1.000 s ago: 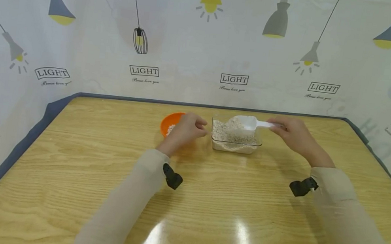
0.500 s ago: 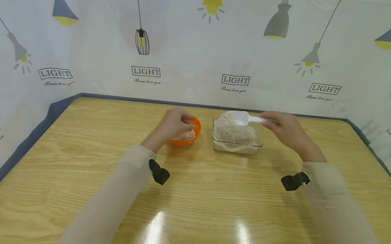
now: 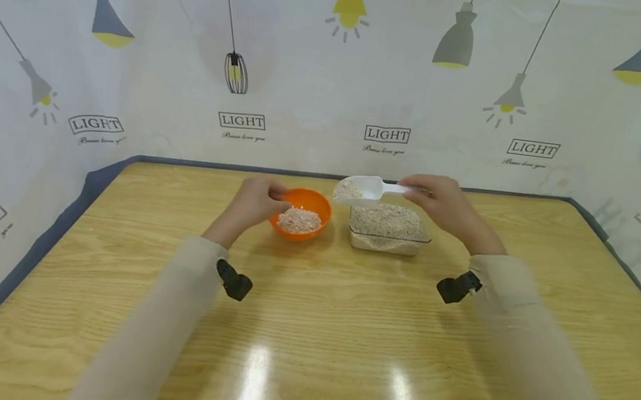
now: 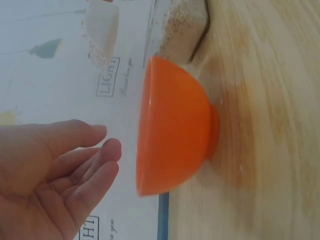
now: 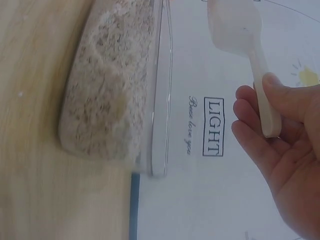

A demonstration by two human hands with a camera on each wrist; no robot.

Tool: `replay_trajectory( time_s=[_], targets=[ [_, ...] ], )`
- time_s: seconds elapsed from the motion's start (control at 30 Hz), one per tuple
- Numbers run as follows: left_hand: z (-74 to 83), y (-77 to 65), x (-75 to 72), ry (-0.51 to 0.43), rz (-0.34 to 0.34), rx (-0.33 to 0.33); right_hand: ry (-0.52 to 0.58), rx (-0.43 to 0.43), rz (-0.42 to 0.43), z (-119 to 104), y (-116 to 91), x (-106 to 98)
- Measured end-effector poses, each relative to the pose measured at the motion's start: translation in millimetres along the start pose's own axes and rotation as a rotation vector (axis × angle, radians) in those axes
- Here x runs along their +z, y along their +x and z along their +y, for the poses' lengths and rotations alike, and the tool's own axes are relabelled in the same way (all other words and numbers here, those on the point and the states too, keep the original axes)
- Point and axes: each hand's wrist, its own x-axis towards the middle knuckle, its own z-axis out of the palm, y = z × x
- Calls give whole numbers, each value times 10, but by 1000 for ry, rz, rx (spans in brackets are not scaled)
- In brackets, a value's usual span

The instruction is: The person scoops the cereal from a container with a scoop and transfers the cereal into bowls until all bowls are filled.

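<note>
Bowl (image 3: 300, 214) left of container (image 3: 388, 229), both far on table (image 3: 307, 329). My scoop (image 3: 364, 190) between and above them; my left hand (image 3: 254, 201) left of bowl.

A staged tabletop booth: lamp-print backdrop (image 3: 332, 84) curtains off a wooden table (image 3: 342, 332).

You have a glossy light wooden table (image 3: 307, 329) with a dark edge. Directly on it stand an orange bowl (image 3: 300, 214) and, just beside it, a clear container (image 3: 388, 233), both holding pale grain.

hands (image 3: 256, 201): 2 | bowl (image 3: 303, 199): 1 | scoop (image 3: 364, 189): 1 | clear container (image 3: 389, 241): 1
</note>
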Motion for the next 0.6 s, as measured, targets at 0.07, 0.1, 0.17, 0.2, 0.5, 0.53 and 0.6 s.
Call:
replay_trajectory(
  time_s=[0.07,0.1,0.17,0.2,0.5,0.53,0.6],
  targets=[
    [-51,-3,-32,13,5,-10,10,0,-11,-32,40,31],
    [-76,-5,-49,13,7,-19,11,1,-16,-48,58,47],
    [-122,-16,-83,12,14,-33,8,3,-25,-71,97,83],
    [-145,-23,-99,7,15,-40,7,6,-29,-81,116,102],
    [-288,-54,-177,5,26,-43,17,2,-95,-193,272,272],
    [-293,-55,-175,4,21,-46,15,-5,-100,-208,289,292],
    [-300,-52,-165,13,12,-46,17,-19,-107,-240,323,333]
  ],
)
